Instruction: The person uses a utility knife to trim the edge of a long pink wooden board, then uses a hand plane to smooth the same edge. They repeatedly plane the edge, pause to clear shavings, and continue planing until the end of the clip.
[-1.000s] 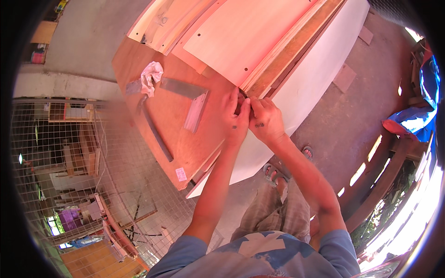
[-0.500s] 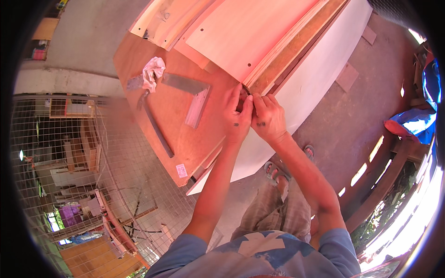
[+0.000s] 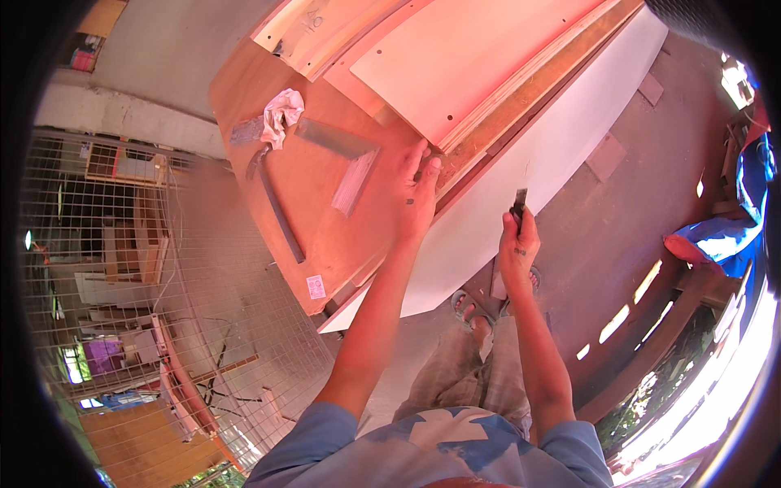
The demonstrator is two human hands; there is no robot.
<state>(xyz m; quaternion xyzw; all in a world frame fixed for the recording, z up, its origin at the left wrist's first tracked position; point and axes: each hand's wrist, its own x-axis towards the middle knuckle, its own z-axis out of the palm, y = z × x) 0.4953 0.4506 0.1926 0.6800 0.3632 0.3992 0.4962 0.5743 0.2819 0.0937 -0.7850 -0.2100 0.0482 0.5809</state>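
My right hand (image 3: 518, 244) is closed around a short dark tool with a flat blade (image 3: 521, 198), held upright over the long white panel's side. Whether it is a knife or a scraper I cannot tell. At the near corner of the stacked pale panels (image 3: 464, 69) is my left hand (image 3: 417, 195), thumb and fingers curled together. Something dark shows between them, too small to make out. Beneath the stack lies a brown plywood sheet (image 3: 325, 240). The long white panel (image 3: 521, 191) runs along its right side.
On the plywood lie a crumpled cloth (image 3: 282, 114), a hammer-like tool with a long dark handle (image 3: 279, 215), a grey flat strip (image 3: 333, 138) and a pinkish block (image 3: 355, 183). Wire mesh (image 3: 106, 244) stands left. Flat offcuts (image 3: 606, 157) and a blue tarp (image 3: 736, 224) are right.
My right hand has left the panel corner, moving right and toward me, and the dark tool now shows in it. My left hand remains at the corner. The view has shifted slightly.
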